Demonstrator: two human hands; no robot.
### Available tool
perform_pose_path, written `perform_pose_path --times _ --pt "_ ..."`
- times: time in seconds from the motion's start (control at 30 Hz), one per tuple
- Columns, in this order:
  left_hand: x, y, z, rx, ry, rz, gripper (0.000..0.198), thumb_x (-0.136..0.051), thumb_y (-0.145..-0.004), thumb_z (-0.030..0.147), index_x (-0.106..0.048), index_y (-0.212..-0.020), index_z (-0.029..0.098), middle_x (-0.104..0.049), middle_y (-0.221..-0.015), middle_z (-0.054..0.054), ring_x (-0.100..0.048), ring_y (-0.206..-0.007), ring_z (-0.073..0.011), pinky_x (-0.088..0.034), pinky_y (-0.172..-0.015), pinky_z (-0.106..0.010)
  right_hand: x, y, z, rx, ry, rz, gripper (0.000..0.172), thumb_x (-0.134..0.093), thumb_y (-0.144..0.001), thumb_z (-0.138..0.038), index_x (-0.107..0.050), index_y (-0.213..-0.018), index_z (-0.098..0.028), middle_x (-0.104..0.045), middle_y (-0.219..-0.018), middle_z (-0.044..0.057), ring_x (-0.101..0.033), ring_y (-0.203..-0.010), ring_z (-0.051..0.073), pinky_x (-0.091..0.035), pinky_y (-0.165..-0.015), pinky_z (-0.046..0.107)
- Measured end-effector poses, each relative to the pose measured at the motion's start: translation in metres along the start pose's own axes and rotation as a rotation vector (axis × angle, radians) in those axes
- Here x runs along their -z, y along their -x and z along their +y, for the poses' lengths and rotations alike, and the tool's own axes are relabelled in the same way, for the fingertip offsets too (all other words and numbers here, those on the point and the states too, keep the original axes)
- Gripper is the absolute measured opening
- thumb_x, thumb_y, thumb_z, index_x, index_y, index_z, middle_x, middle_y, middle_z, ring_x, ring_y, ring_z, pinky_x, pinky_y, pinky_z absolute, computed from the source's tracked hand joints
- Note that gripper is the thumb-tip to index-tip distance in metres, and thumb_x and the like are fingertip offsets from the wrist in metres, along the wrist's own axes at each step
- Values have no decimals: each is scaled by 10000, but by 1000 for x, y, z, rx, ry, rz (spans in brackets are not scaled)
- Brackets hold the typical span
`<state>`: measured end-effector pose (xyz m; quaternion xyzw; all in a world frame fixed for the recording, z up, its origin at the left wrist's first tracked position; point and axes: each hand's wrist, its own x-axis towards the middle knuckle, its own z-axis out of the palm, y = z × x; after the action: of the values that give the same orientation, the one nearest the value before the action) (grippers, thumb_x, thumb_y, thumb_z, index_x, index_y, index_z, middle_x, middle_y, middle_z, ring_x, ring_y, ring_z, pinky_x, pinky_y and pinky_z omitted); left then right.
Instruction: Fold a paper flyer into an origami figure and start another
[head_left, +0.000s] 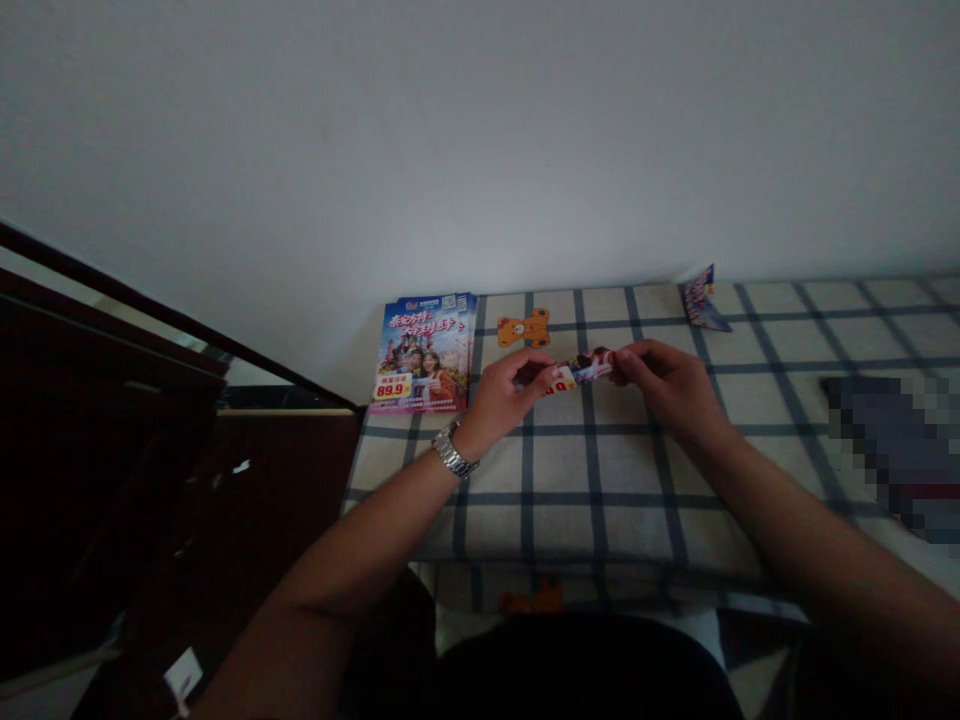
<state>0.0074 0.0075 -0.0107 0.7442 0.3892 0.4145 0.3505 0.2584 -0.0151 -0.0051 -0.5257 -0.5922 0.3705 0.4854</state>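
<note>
Between my two hands is a folded flyer [589, 368], a narrow colourful strip with part of a yellow price label showing. My left hand [514, 390], with a metal watch [452, 450] on its wrist, pinches the strip's left end. The right end is gripped by the thumb and fingers of my right hand [666, 385]. Left of my hands lies a stack of printed flyers [421, 355], the top one marked 89.9. Further right, near the wall, a folded flyer [703, 300] stands up on the cloth.
A checked tablecloth [637, 480] with a printed bear [523, 328] covers the table. The white wall [480, 140] runs along its back edge. At the right lies a dark, pixelated object [900, 450]. Dark wooden furniture [285, 490] stands to the left.
</note>
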Motion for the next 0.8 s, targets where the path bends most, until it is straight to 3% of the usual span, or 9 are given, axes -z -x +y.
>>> perform_pose_path --times 0.13,0.3,0.53,0.8 --pt "0 0 -2 -17 -6 46 175 -678 -1025 372 -712 -1035 201 -765 -972 -28 -722 -843 -142 -596 -786 -264 0 0 4 24 -34 -17 296 -722 -963 -534 -763 -953 -241 -788 -877 46 -732 -814 207 -612 -785 347" --pt "1 1 0 -52 -59 18 103 -672 -1024 296 -710 -1021 201 -762 -971 -25 -719 -851 -142 -582 -789 -267 -2 3 -1 54 -63 -79 298 -750 -943 -517 -745 -1091 -259 -816 -1089 66 -772 -997 247 -617 -955 412" --pt "2 2 9 -164 -178 -94 92 -660 -1037 276 -723 -1009 215 -751 -957 -17 -694 -874 -144 -544 -831 -293 -2 4 -6 93 178 -167 285 -744 -930 -517 -785 -991 -242 -808 -935 54 -745 -849 236 -599 -788 366" --pt "3 2 14 -102 -150 -95 159 -682 -1030 345 -724 -965 207 -754 -919 -14 -697 -841 -148 -535 -791 -287 -3 4 -8 130 271 -181 303 -658 -984 -521 -743 -945 -233 -793 -906 72 -721 -834 237 -565 -738 348"
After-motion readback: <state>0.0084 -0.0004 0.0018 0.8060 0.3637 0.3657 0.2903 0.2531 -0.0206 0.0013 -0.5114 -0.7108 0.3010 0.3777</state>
